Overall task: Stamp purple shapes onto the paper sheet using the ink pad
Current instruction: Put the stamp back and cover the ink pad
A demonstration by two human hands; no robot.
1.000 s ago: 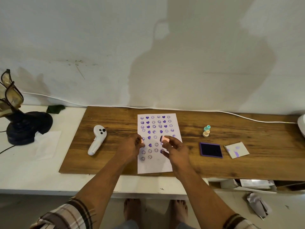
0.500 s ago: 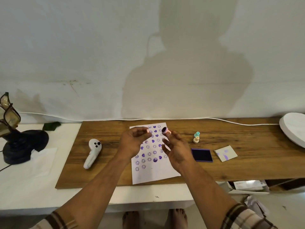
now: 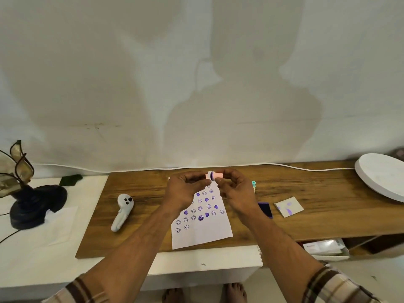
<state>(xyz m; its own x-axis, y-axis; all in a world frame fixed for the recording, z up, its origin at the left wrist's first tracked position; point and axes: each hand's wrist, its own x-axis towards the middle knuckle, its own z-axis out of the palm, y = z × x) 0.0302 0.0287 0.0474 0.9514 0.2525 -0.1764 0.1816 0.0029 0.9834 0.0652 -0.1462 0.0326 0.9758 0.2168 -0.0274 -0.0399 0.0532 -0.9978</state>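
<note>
**Stamp raised between both hands, capping or swapping likely**

Above the far end of the white paper sheet (image 3: pixel 203 235), both hands are lifted off the wooden board and meet around a small pink cylindrical stamp (image 3: pixel 215 175). The left hand (image 3: pixel 185 189) pinches one end, where a pink cap-like piece sits; the right hand (image 3: pixel 235 189) pinches the other; a dark purple ring shows between the two pink parts. Both hands are closed on it. Whether the cap is going on or coming off cannot be told.

Rows of purple smiley faces and hearts cover most of the sheet, with blank space left along its near edge. The dark purple square ink pad (image 3: pixel 265 209) lies open on the board to the right, partly hidden behind the right forearm, with a pale square card smudged with purple (image 3: pixel 288 206) just beyond it. Small teal and cream stamps (image 3: pixel 253 184) stand behind the right hand.

This looks like a pause between prints, probably a change of stamp. Next, an uncapped stamp face must press squarely onto the ink pad, then into blank paper.
</note>
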